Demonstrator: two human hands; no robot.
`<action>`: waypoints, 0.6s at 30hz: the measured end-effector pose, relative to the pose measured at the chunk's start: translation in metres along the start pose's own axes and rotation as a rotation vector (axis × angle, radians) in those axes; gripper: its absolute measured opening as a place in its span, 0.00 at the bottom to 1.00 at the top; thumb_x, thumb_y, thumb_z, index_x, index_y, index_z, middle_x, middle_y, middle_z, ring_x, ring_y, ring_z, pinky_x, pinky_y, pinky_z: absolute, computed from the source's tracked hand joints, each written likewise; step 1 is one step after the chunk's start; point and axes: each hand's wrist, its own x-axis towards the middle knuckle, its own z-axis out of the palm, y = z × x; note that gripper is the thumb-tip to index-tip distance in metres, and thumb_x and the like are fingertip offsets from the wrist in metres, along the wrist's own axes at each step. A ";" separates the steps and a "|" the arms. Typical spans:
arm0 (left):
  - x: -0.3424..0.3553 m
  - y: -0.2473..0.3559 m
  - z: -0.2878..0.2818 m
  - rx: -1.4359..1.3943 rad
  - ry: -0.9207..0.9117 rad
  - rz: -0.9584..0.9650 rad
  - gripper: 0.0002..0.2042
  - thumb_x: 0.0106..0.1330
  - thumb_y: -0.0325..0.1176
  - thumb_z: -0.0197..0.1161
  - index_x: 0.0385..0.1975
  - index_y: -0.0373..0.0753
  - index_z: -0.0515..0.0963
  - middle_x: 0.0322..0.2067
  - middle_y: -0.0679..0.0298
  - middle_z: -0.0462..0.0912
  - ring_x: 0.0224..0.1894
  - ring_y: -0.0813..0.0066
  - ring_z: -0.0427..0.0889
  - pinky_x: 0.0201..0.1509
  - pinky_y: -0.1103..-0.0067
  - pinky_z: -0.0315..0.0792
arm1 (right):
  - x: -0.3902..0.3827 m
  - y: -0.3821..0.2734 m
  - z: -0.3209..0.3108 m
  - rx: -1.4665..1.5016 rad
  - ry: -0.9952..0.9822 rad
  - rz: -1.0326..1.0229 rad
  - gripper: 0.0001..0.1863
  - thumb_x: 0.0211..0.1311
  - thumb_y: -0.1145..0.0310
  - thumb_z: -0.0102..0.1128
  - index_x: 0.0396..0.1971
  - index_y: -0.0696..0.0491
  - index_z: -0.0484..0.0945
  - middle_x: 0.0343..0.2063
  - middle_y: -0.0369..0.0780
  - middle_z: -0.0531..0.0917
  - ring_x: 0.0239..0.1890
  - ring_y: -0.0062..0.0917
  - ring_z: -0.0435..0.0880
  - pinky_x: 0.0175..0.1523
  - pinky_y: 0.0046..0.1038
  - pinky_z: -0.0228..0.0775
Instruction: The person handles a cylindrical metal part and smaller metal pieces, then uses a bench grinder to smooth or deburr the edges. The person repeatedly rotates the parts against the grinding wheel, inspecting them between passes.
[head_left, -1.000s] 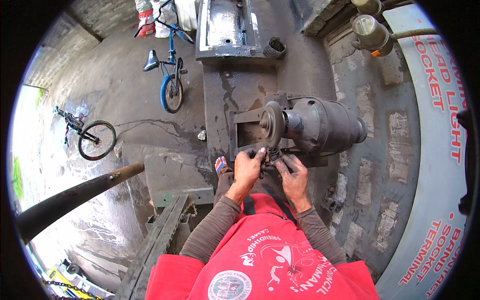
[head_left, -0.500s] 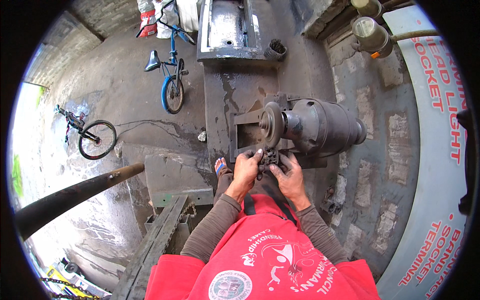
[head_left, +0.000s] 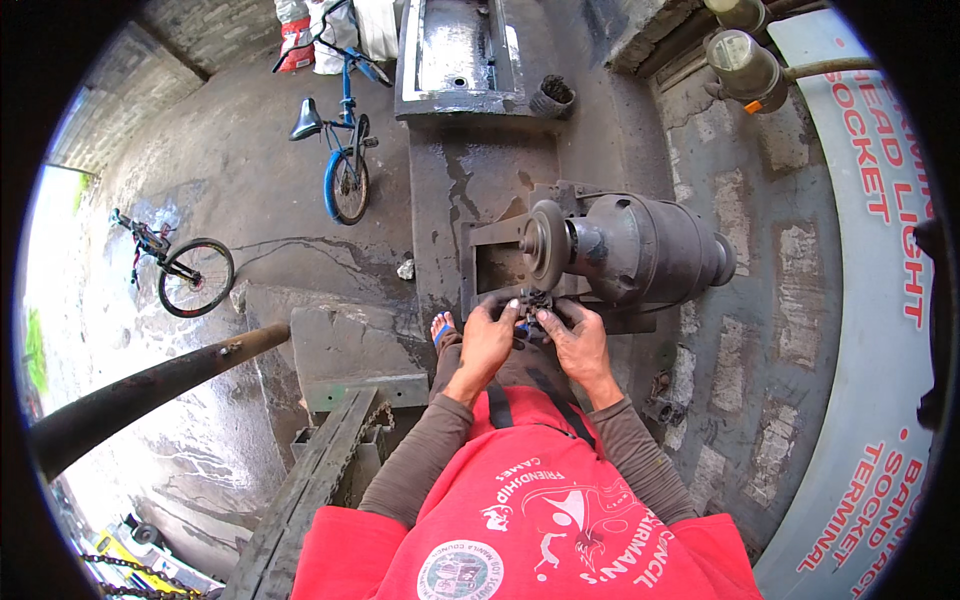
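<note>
Between my two hands is a small dark metal part, uneven in outline and too small to name. My left hand pinches its left side, thumb on top. From the right, my right hand grips the other side with thumb and fingers. Just beyond the part stands the round wheel of a bench grinder, apart from my fingers. Its grey motor body lies to the right of the wheel. Some fingertips are hidden beneath the part.
A metal frame surrounds the grinder's left side. Beyond it are a metal trough and a small pot. A rusty pipe and a long beam lie at left. Two bicycles, one blue, stand farther off.
Both hands have turned the dark metal part a little, and the right hand's fingers have shifted around it. The part now sits slightly farther left and higher.
</note>
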 end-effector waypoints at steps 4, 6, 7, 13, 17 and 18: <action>-0.015 0.012 -0.021 -0.262 -0.288 0.102 0.30 0.68 0.29 0.67 0.69 0.31 0.66 0.60 0.56 0.77 0.58 0.72 0.79 0.59 0.78 0.78 | -0.006 -0.003 -0.006 0.120 -0.066 0.076 0.14 0.70 0.64 0.65 0.44 0.61 0.84 0.31 0.32 0.85 0.29 0.14 0.77 0.34 0.22 0.70; -0.021 0.018 -0.024 -0.113 -0.358 0.200 0.33 0.65 0.28 0.71 0.69 0.29 0.65 0.59 0.56 0.79 0.58 0.72 0.79 0.61 0.78 0.76 | -0.010 -0.006 -0.007 0.109 -0.090 0.085 0.14 0.70 0.65 0.65 0.46 0.61 0.83 0.34 0.32 0.85 0.32 0.14 0.78 0.36 0.21 0.71; -0.023 0.021 -0.021 -0.145 -0.326 0.178 0.35 0.60 0.28 0.76 0.67 0.32 0.69 0.53 0.62 0.84 0.53 0.79 0.80 0.59 0.79 0.75 | -0.012 -0.007 -0.007 0.112 -0.093 0.101 0.15 0.70 0.65 0.64 0.47 0.62 0.83 0.35 0.34 0.85 0.34 0.16 0.79 0.39 0.22 0.72; -0.022 0.030 -0.016 -0.051 -0.197 0.199 0.31 0.59 0.27 0.76 0.63 0.30 0.74 0.51 0.60 0.85 0.50 0.79 0.82 0.56 0.80 0.77 | -0.021 -0.002 -0.007 0.132 -0.075 -0.104 0.16 0.72 0.68 0.62 0.53 0.62 0.81 0.45 0.41 0.85 0.49 0.25 0.82 0.57 0.27 0.71; -0.019 0.029 -0.014 -0.165 -0.228 0.118 0.27 0.62 0.27 0.74 0.62 0.29 0.75 0.49 0.58 0.86 0.46 0.77 0.84 0.50 0.79 0.82 | -0.020 0.006 -0.008 0.121 -0.059 -0.054 0.16 0.71 0.68 0.62 0.52 0.62 0.82 0.46 0.41 0.85 0.49 0.24 0.82 0.56 0.26 0.71; -0.017 0.028 -0.013 -0.222 -0.239 0.095 0.27 0.63 0.27 0.73 0.62 0.29 0.75 0.49 0.58 0.86 0.45 0.77 0.84 0.49 0.78 0.83 | -0.019 0.007 -0.008 0.148 -0.057 -0.050 0.16 0.71 0.68 0.63 0.52 0.62 0.82 0.45 0.41 0.86 0.48 0.23 0.82 0.55 0.26 0.71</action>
